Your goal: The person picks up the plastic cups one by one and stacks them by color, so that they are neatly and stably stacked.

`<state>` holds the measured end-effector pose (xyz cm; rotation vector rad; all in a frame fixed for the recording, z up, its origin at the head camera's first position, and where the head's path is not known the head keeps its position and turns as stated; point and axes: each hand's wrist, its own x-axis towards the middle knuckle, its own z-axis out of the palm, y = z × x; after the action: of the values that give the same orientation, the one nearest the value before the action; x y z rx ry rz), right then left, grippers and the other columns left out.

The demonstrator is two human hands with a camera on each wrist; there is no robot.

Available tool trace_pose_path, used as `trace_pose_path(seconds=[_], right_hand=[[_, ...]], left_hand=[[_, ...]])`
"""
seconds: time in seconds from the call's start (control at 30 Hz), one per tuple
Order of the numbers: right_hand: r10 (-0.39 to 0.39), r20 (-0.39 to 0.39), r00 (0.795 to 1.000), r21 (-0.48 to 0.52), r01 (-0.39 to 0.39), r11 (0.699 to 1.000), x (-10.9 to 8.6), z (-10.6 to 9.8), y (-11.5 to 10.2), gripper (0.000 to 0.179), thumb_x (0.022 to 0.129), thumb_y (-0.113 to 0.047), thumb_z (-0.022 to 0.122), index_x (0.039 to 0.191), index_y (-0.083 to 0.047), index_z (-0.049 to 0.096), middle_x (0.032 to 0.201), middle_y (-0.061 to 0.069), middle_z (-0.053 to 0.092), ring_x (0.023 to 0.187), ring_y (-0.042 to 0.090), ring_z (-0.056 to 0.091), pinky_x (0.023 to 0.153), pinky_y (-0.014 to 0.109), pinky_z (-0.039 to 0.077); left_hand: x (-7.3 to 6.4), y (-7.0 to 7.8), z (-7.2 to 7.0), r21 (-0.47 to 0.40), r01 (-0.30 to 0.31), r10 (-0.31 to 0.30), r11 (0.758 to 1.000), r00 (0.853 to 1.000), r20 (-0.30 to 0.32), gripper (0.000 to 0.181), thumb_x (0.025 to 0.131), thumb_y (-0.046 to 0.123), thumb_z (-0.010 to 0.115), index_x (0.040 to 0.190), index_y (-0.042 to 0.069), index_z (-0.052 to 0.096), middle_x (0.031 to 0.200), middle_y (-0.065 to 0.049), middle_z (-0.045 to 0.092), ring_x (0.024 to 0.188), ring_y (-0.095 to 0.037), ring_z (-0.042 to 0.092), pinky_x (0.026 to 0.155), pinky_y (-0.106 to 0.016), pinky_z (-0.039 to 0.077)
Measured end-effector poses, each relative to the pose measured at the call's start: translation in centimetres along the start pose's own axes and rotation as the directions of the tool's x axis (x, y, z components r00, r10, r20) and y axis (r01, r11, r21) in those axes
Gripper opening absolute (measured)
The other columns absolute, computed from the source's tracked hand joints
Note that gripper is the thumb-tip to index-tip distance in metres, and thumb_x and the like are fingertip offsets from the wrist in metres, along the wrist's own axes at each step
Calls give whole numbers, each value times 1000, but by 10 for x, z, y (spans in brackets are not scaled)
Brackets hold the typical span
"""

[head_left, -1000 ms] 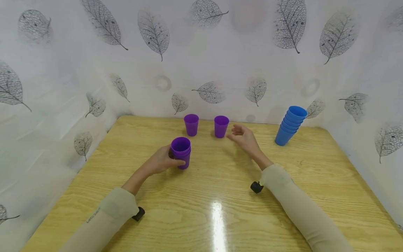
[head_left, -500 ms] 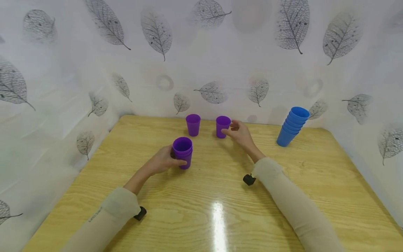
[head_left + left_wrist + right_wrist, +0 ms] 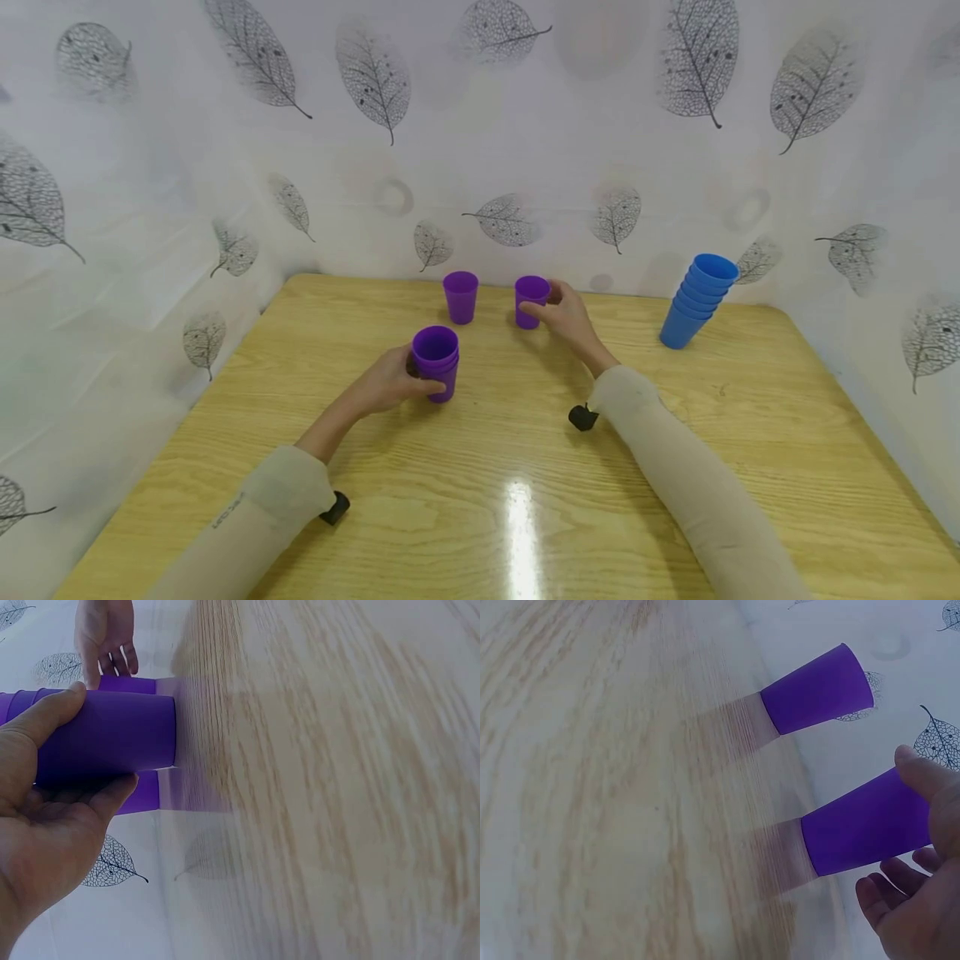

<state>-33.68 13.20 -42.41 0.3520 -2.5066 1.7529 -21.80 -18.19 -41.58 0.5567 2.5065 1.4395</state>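
Observation:
My left hand grips a short stack of nested purple cups, upright near the table's middle. In the left wrist view, the thumb lies along one side of this stack and the fingers along the other. Farther back, my right hand is around a single purple cup, its thumb in front. The right wrist view shows a gap between the fingers and that cup; whether the thumb touches cannot be told. Another purple cup stands upright to its left.
A leaning-looking stack of blue cups stands at the back right of the wooden table. A pale leaf-print backdrop rises behind the table and along both sides.
My right hand has moved left to the back purple cup, with its thumb now in front of it. The left hand still holds its stack in place.

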Motion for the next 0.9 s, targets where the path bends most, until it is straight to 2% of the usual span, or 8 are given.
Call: trace_pose_path(seconds=[0.23, 0.4, 0.63, 0.9], right_hand=[[-25, 1, 1000, 12, 25, 1000, 2, 2, 0, 63, 93, -17, 80, 144, 5, 50, 129, 24, 62, 120, 35, 58, 107, 45, 46], [-27, 4, 1000, -26, 27, 999, 0, 2, 0, 61, 94, -20, 79, 143, 4, 52, 128, 22, 63, 119, 34, 59, 106, 44, 48], [6, 22, 1000, -50, -5, 999, -8, -6, -2, 63, 94, -26, 78, 144, 3, 52, 127, 20, 64, 117, 32, 60, 105, 43, 50], [-24, 54, 998, -54, 26, 998, -22, -17, -8, 61, 94, -26, 79, 142, 1, 55, 127, 19, 66, 119, 33, 60, 107, 46, 47]], left_hand=[[1, -1, 0, 6, -1, 1, 1000, 1000, -2, 65, 91, 12, 80, 145, -8, 48, 133, -24, 63, 124, -37, 61, 109, -52, 47], [1, -2, 0, 4, -2, 2, 1000, 1000, -6, 65, 91, 11, 80, 144, -7, 49, 132, -24, 63, 123, -36, 61, 108, -52, 48], [0, -1, 0, -3, -12, 12, 1000, 1000, -8, 64, 91, 11, 80, 144, -8, 48, 133, -25, 63, 123, -38, 61, 108, -53, 47], [0, -2, 0, -6, -14, 14, 1000, 1000, -5, 65, 91, 11, 80, 145, -8, 48, 133, -25, 63, 124, -38, 60, 109, -53, 46]])
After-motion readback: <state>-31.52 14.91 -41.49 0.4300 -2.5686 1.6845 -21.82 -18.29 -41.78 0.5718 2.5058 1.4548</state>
